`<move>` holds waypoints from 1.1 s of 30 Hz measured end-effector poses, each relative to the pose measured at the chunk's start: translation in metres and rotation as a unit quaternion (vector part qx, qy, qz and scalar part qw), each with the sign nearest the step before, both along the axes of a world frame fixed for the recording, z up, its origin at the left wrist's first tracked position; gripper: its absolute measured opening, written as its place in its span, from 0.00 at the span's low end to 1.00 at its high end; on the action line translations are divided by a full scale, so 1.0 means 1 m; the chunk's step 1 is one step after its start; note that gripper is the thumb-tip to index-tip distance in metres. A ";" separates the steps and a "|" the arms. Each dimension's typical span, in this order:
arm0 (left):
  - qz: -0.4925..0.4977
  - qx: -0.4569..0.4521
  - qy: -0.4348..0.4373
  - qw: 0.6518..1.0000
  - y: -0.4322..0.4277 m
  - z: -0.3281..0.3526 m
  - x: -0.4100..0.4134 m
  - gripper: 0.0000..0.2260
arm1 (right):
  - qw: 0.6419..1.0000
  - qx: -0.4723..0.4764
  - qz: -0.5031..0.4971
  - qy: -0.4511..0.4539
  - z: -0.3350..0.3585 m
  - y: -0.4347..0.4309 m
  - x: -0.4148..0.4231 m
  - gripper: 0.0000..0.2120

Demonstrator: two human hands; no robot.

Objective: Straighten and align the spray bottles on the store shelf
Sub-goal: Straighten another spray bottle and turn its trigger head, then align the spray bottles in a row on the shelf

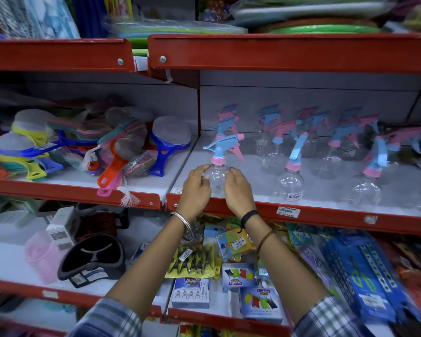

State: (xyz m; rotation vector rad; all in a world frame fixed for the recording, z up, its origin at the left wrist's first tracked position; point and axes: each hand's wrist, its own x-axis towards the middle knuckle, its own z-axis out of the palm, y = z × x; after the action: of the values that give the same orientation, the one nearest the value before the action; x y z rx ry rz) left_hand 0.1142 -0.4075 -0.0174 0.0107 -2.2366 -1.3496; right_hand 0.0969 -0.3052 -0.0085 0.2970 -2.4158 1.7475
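Nearest me, the left hand [197, 187] and right hand [237, 189] cup the clear front spray bottle [216, 177] at the shelf [326, 211] edge, each grip curled narrow around its sides, fingertips touching the plastic; it stands upright. At 3 o'clock from it, 2 front bottles lean, their blue triggers [298, 148] tilted. Farther back, toward 12 and 1 o'clock, rows of pink-and-blue heads point in mixed directions. I judge the job barely begun: 1 bottle in hand, most left.

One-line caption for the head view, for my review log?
Both hands, left hand and right hand, cup the front-left spray bottle on the red shelf, more bottles behind.
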 end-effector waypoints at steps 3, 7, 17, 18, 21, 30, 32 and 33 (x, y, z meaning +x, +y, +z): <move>-0.010 -0.002 -0.021 1.000 0.001 0.002 -0.003 0.17 | 1.000 0.007 0.000 -0.007 0.002 -0.001 0.004 0.30; -0.014 0.005 -0.040 0.999 0.000 0.006 -0.006 0.18 | 1.000 0.014 -0.001 -0.008 0.002 -0.004 0.005 0.31; 0.067 0.025 0.041 0.997 0.009 0.004 0.006 0.16 | 0.998 -0.017 -0.017 0.059 -0.002 0.003 0.013 0.20; 0.091 0.023 0.096 0.991 0.015 0.005 0.012 0.14 | 0.994 -0.041 -0.027 0.095 -0.001 0.009 0.018 0.18; 0.075 0.008 0.199 0.977 0.037 0.004 0.024 0.11 | 0.969 -0.136 -0.072 0.194 -0.001 0.034 0.029 0.14; -0.150 0.091 0.008 0.985 0.133 -0.010 0.021 0.21 | 0.976 -0.101 -0.149 0.120 -0.013 0.133 -0.012 0.21; -0.153 0.088 -0.018 0.984 0.144 -0.007 0.018 0.24 | 0.993 -0.082 -0.080 0.040 -0.011 0.142 -0.018 0.28; -0.156 0.089 -0.029 0.983 0.148 -0.007 0.016 0.26 | 0.995 -0.079 -0.060 0.015 -0.009 0.145 -0.018 0.31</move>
State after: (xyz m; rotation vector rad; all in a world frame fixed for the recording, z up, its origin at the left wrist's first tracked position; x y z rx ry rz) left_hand 0.1301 -0.2598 -0.0239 -0.2487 -2.2251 -1.7317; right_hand 0.0785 -0.1602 -0.0178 0.1534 -2.2091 1.8522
